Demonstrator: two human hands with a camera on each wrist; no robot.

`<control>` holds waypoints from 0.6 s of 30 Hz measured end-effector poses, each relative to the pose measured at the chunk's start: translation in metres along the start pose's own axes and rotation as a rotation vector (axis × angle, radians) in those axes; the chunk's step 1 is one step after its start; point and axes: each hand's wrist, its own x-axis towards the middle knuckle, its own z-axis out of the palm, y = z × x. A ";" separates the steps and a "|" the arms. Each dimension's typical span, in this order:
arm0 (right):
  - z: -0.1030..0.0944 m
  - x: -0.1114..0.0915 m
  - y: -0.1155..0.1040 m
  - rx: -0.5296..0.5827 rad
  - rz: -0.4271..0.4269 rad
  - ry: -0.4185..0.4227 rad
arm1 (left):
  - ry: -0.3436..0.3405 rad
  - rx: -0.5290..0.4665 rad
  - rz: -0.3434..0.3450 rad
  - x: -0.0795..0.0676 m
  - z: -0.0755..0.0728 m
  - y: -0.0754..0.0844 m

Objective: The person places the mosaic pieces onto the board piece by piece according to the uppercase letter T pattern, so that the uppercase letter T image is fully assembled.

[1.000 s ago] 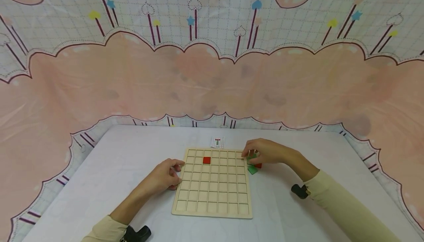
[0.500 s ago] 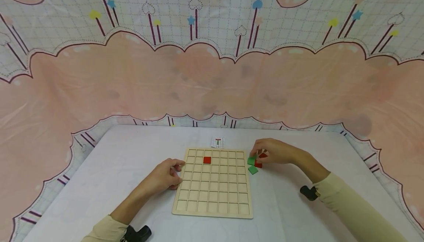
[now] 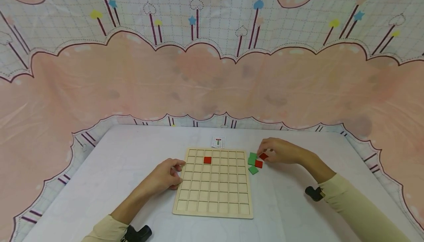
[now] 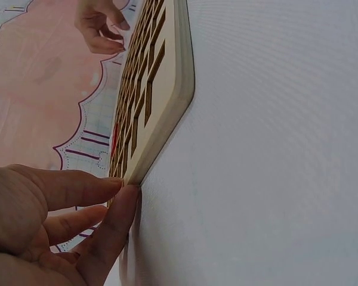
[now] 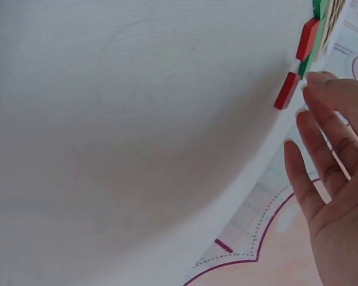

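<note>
My left hand (image 3: 165, 174) rests at the left edge of a pale wooden grid board (image 3: 212, 217); in the left wrist view its fingertips (image 4: 120, 190) touch the board's rim. One red square tile (image 3: 207, 160) sits in a cell of the second row from the far side. My right hand (image 3: 279, 150) is over the table to the right of the board, fingers loosely bent beside a red tile (image 3: 263, 156). In the right wrist view its fingertips (image 5: 315, 79) are close to the tiles with nothing pinched between them. Another red tile (image 3: 258, 164) lies nearer the board.
Several green tiles (image 3: 253, 169) lie along the board's right edge. A small printed card (image 3: 218, 142) with a red and green grid pattern lies behind the board. The white table (image 3: 132, 142) reaches back to a patterned cloth backdrop (image 3: 212, 83).
My right hand has moved right, away from the board's far right corner and past the green tiles, leaving more of the tiles showing. The left hand has stayed at the board's edge.
</note>
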 end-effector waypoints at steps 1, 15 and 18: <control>0.000 0.000 0.001 -0.001 0.001 0.003 | 0.000 -0.002 0.000 0.000 0.000 0.000; 0.004 -0.003 0.014 -0.029 0.045 0.020 | 0.009 0.000 -0.005 0.002 0.002 0.000; 0.004 -0.004 0.014 -0.023 0.056 0.023 | 0.012 0.001 -0.008 0.002 0.002 0.000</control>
